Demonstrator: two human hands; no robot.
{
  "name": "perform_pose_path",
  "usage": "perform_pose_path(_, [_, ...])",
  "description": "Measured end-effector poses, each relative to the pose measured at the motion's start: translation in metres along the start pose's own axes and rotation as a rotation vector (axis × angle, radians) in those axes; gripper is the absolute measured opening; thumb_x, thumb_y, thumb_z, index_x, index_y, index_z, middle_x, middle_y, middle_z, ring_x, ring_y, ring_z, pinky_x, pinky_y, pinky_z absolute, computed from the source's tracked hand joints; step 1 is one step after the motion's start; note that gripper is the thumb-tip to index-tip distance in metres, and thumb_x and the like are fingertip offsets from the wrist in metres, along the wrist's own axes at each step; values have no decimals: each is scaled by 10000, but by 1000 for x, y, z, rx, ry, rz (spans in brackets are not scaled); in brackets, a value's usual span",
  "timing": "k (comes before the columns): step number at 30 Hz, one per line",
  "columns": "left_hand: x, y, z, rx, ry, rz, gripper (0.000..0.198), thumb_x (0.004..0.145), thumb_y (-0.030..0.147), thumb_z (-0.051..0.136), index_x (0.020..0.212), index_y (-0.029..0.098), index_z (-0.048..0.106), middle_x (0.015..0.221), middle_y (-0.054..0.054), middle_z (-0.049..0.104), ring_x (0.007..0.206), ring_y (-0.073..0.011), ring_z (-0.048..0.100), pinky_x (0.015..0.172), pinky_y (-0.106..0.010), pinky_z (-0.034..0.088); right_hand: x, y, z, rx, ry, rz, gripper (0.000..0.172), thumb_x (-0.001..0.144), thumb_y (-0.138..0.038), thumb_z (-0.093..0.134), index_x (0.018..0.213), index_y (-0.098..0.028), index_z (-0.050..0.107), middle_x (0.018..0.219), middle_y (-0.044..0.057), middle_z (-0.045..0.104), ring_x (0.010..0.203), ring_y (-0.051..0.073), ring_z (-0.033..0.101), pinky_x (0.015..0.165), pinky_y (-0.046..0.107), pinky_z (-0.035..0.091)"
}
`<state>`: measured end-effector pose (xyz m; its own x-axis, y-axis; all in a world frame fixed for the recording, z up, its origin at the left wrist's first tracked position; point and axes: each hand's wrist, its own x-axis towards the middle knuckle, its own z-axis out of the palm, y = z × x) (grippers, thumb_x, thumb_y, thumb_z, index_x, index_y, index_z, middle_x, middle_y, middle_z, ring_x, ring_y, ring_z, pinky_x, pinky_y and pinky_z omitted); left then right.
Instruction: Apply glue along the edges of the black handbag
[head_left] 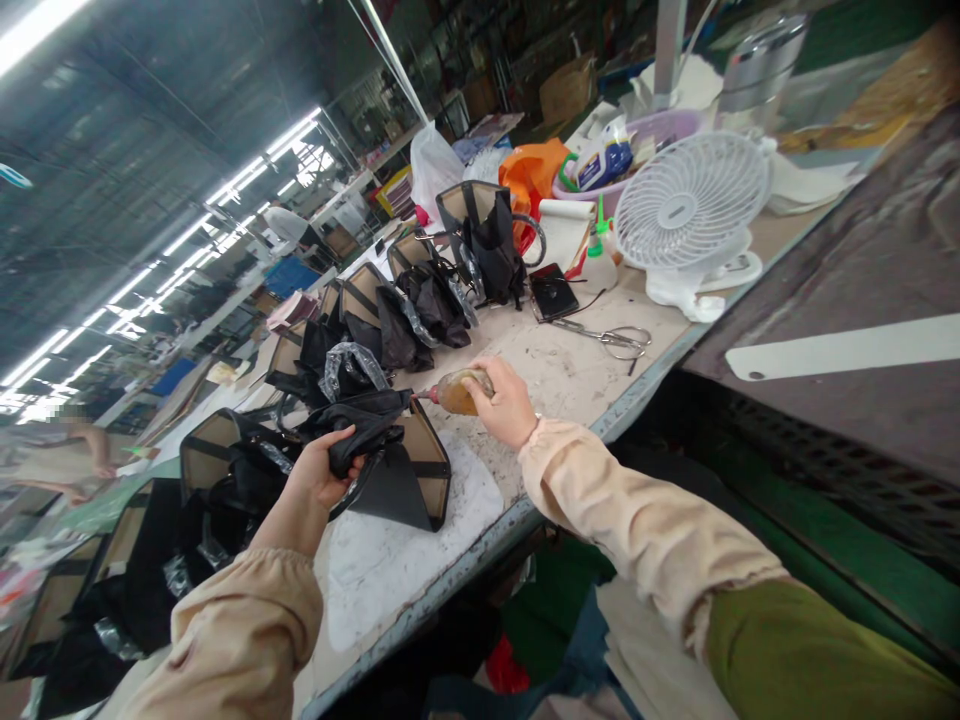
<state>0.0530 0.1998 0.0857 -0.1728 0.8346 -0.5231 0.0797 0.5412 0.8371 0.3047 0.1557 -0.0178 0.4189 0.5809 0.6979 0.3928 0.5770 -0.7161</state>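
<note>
My left hand (pixel 330 470) grips the black fabric lining of a handbag (pixel 409 480), which rests tilted on a white sheet (pixel 375 580) at the table's front edge. Tan board shows inside the bag's open side. In my right hand (pixel 506 405) is a squeeze bottle (pixel 457 392) of amber liquid, held nearly level. Its reddish nozzle points left and comes close to the edge of the lining; whether it touches, I cannot tell.
Several similar black bags (pixel 386 320) stand in rows behind and to the left. Scissors (pixel 622 340), a black phone-like item (pixel 553 292), a green-capped bottle (pixel 598 262) and a white fan (pixel 690 205) are on the right. Another person's arm (pixel 94 450) shows at far left.
</note>
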Motion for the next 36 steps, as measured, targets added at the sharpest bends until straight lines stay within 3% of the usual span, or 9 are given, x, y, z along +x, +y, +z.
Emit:
perform_pose_path(11, [0, -1, -1, -3, 2, 15, 62, 755, 169, 577, 729, 134, 532, 517, -53, 581, 349, -124, 485, 278, -175, 297, 0, -5, -1, 42, -40, 45, 94, 849, -224, 528, 941, -203, 532, 897, 45, 609, 866, 187, 574, 801, 315, 460])
perform_pose_path(18, [-1, -1, -1, -21, 0, 8, 54, 754, 156, 569, 718, 127, 541, 499, -49, 572, 339, -126, 480, 277, -178, 299, 1, -4, 0, 34, 18, 52, 97, 858, -242, 521, 944, -200, 534, 892, 47, 608, 865, 190, 572, 796, 312, 459])
perform_pose_path(26, [-1, -2, 0, -30, -10, -5, 70, 761, 156, 560, 699, 123, 549, 500, -58, 579, 336, -128, 482, 270, -177, 293, 1, -12, -7, 16, -70, -17, 100, 875, -251, 507, 957, -202, 537, 908, 50, 606, 878, 189, 571, 799, 316, 454])
perform_pose_path(36, [-2, -3, -1, -36, -18, -6, 71, 761, 162, 562, 704, 121, 555, 502, -55, 582, 336, -122, 478, 272, -177, 297, 4, -12, -6, -13, -8, -11, 99, 863, -235, 513, 954, -202, 533, 908, 55, 611, 881, 193, 572, 804, 323, 459])
